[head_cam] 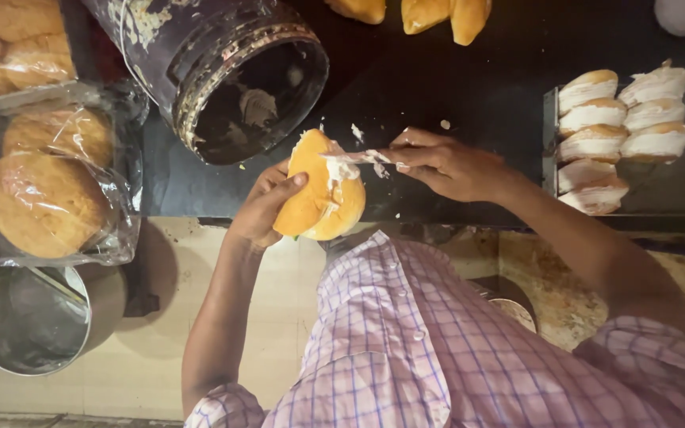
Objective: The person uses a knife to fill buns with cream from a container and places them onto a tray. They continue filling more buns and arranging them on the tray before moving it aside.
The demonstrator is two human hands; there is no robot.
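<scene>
My left hand (265,208) grips a split golden bun (319,190) from the left side, holding it over the edge of the dark counter (469,87). My right hand (441,164) holds a cream-smeared knife (358,158) whose blade reaches into the cut of the bun. White cream shows on the blade and in the bun's slit. A dark tub (231,71) smeared with cream lies tipped on its side just behind the bun, its mouth facing me.
A tray (550,119) at the right holds several cream-filled buns (620,119). Bagged plain buns (49,182) sit at the left, more buns (438,14) lie at the top. A steel pot (25,325) stands lower left. My checked shirt (406,349) fills the bottom.
</scene>
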